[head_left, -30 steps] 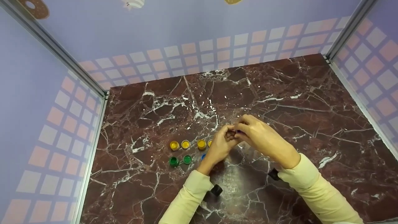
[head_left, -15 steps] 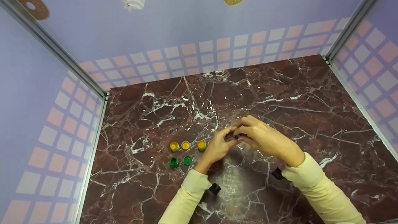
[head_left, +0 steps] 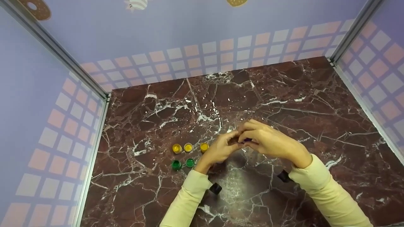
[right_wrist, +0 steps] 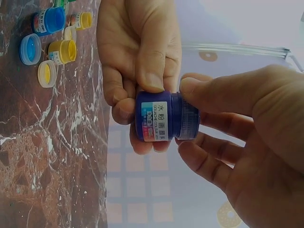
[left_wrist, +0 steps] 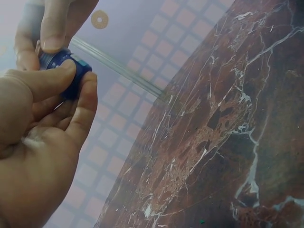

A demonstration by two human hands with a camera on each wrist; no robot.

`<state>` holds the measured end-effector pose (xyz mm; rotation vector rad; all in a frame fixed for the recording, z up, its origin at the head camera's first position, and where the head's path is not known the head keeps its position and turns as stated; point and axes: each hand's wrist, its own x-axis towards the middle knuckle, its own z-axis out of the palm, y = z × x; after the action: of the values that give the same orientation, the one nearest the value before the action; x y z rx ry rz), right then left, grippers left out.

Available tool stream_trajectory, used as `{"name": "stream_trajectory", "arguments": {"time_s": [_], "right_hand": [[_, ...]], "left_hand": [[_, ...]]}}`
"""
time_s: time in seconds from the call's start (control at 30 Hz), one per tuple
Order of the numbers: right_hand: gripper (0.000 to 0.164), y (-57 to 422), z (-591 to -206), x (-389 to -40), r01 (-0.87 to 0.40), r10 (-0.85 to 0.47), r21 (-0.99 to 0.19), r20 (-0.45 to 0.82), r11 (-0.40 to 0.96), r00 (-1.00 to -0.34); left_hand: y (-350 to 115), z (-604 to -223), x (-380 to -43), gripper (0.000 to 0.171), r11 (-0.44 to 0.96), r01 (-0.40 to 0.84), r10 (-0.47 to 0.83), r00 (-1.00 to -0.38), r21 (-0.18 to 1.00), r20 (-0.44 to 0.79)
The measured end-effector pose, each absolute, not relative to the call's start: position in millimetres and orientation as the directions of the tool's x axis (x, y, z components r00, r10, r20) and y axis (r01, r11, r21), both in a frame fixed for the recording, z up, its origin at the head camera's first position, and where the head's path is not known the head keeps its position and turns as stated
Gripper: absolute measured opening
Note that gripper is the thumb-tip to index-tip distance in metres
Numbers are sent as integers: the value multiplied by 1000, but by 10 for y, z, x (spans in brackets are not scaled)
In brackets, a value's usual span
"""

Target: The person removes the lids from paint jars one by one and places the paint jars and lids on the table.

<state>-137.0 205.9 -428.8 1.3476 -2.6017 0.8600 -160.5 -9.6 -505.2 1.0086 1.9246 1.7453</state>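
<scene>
Both hands pinch one blue paint jar [right_wrist: 159, 116]: left hand [right_wrist: 137, 57] on the labelled body, right hand [right_wrist: 247, 137] on the cap. Head view hides the jar; yellow jars [head_left: 188, 147] sit left on the surface [head_left: 284, 94].

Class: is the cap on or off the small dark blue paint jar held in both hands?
On: the small dark blue paint jar wears its ribbed cap.

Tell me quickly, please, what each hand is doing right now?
Left hand: fingers curled round the body of the dark blue paint jar.
Right hand: thumb and fingers pinch the jar's lid end.
</scene>
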Motion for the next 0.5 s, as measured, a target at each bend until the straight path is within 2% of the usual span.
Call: {"name": "stream_trajectory", "arguments": {"time_s": [0.3, 0.5], "right_hand": [[18, 2080, -4313, -1367, -780, -722, -453, 345, 432, -600], [17, 2109, -4330, -1375, -784, -691, -477, 407, 397, -597]], "left_hand": [[-93, -5043, -1593, 39, 19, 254, 685, -708, 967, 172], [-28, -4971, -1539, 45, -20, 178, 651, -744, 984, 148]]}}
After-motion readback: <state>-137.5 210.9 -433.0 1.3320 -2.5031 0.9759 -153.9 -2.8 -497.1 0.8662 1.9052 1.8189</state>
